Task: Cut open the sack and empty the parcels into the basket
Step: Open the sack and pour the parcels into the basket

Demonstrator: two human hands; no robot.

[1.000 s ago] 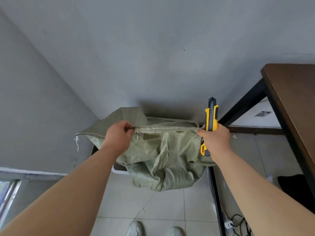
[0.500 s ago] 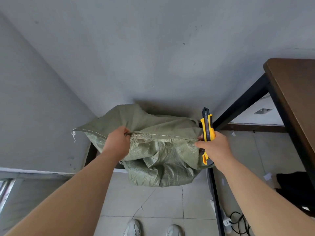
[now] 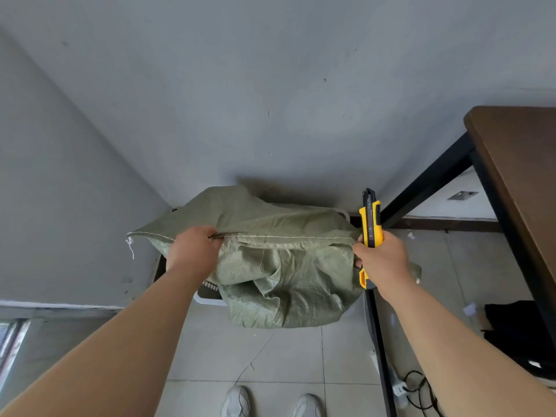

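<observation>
A green woven sack point(image 3: 279, 275) hangs over a white basket point(image 3: 207, 299), which it mostly hides. Its stitched seam runs level between my hands. My left hand point(image 3: 192, 251) pinches the seam near its left end. My right hand point(image 3: 380, 260) grips the seam's right end together with a yellow and black utility knife point(image 3: 371, 219), whose tip points up and away from me. No parcels are visible.
A grey wall stands close behind the sack. A dark wooden table point(image 3: 523, 176) with black metal legs is on the right. Cables and a power strip point(image 3: 403, 386) lie on the tiled floor beside my white shoes point(image 3: 237, 401).
Both hands have lowered the sack's seam slightly and pulled it straighter; the fabric behind the seam bulges higher. The knife stays in my right hand.
</observation>
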